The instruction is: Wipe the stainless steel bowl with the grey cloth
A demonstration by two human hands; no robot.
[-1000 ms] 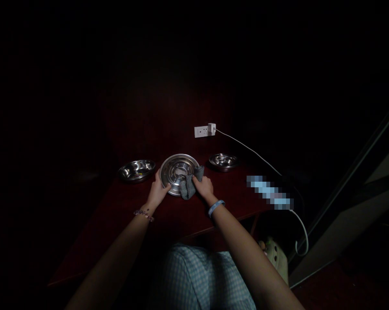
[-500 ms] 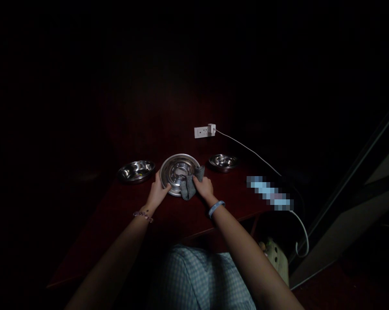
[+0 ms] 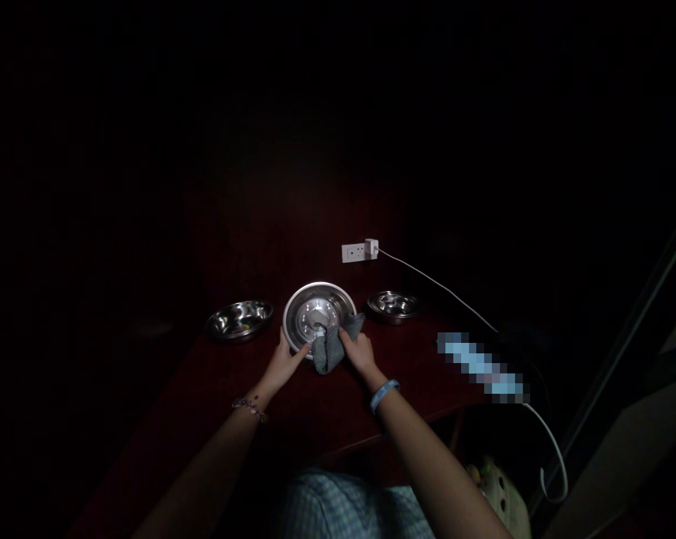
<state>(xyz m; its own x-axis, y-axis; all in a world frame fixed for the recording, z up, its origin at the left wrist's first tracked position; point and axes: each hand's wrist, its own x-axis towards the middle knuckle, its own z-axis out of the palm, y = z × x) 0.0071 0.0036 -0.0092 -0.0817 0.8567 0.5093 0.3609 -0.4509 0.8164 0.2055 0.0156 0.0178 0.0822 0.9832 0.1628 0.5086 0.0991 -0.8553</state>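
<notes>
Dish (image 3: 318, 314) now tilts steeper toward me; left hand (image 3: 284, 364) clasps its near rim, right hand (image 3: 361, 352) pinches cloth (image 3: 327, 352) inside it.

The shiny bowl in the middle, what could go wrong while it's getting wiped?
The middle bowl stands tilted, with only the left hand at its rim, so it might slip and bang onto the table. The right hand pressing the cloth could push it over. The room is very dark, so dirty spots may be missed.
</notes>
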